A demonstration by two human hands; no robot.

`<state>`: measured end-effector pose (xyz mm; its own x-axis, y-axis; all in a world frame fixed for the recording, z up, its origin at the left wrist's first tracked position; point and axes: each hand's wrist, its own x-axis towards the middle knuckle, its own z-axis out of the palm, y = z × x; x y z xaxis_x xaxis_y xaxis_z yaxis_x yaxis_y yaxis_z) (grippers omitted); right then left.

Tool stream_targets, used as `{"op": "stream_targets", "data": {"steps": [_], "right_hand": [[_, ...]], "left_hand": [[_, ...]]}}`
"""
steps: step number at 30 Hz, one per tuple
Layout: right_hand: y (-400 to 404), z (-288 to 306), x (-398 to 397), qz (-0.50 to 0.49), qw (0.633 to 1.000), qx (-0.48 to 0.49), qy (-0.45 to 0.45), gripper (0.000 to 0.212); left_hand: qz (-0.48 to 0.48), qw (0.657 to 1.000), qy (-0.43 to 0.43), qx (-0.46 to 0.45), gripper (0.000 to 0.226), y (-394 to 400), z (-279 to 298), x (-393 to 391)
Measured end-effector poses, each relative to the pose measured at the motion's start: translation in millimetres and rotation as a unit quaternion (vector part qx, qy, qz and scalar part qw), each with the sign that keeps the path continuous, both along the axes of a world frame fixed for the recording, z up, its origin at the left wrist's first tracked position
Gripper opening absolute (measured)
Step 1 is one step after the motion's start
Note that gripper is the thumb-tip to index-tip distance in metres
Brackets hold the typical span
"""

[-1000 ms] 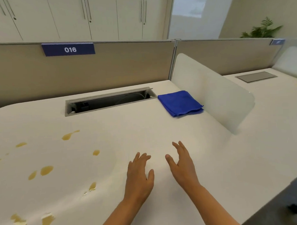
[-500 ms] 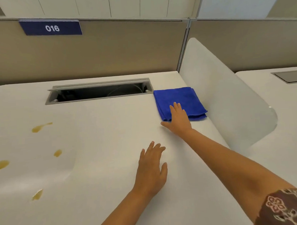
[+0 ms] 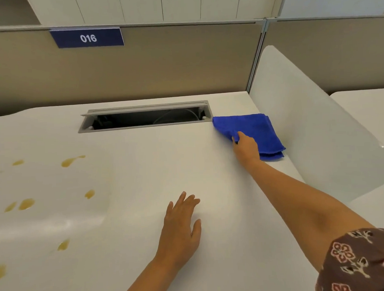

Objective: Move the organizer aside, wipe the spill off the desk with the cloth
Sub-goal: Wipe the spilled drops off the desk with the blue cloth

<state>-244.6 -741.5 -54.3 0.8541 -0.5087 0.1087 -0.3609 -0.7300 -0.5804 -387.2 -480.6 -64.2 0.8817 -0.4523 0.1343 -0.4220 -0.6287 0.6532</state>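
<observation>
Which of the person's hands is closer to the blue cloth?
The right hand: its fingers pinch the blue cloth's near edge. The left hand is well short of it, over bare desk.

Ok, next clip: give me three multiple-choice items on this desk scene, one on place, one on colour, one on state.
1. Where does the cloth lie?
A. right of the cable slot
B. on the spill
C. on the floor

2. What colour are the spill drops?
A. red
B. amber
C. black

3. What is the right hand doing?
A. resting flat on the desk
B. pinching the cloth's edge
C. pointing at the sign

Key: 1A, the cloth sits beside the slot's right end; 2B, the drops look yellowish-brown; 3B, the fingers are closed on a lifted fold.
</observation>
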Motion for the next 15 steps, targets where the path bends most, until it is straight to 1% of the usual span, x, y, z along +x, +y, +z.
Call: {"op": "stream_targets", "data": {"steps": [1,3,4,5,7,8,11,13,15], "right_hand": [[3.4,6.7,1.2,-0.037,0.997,0.048,-0.039,0.021],[14.1,20.9,3.3,-0.113,0.974,0.166,-0.107,0.033],[21.9,28.1,3.2,-0.132,0.964,0.194,-0.127,0.035],[28.8,35.4,1.5,-0.134,0.962,0.193,-0.138,0.033],[45.9,51.1,-5.7,-0.103,0.967,0.177,-0.155,0.025],[54.2,57.7,-10.1,-0.086,0.967,0.166,-0.171,0.024],[85.6,80.3,-27.3,-0.073,0.96,0.155,-0.222,0.025],[109.0,95.9,-39.7,-0.074,0.956,0.155,-0.236,0.022],[136.7,110.3,-54.6,-0.077,0.954,0.156,-0.245,0.029]], "left_hand": [[0.003,1.0,0.001,-0.002,0.044,4.5,0.8,2.7],[0.013,1.0,0.0,-0.005,0.043,13.1,3.2,9.3],[0.016,1.0,-0.003,-0.005,0.043,18.6,5.5,12.8],[0.018,1.0,-0.005,-0.004,0.042,21.8,6.9,16.9],[0.016,1.0,-0.006,-0.006,0.042,30.2,10.6,24.0],[0.013,1.0,-0.006,-0.007,0.042,35.2,13.3,26.7],[0.003,1.0,-0.013,-0.012,0.042,54.2,21.5,33.2],[0.002,1.0,-0.014,-0.022,0.042,71.6,29.2,34.7],[0.002,0.999,-0.015,-0.032,0.042,96.1,37.1,35.0]]}}
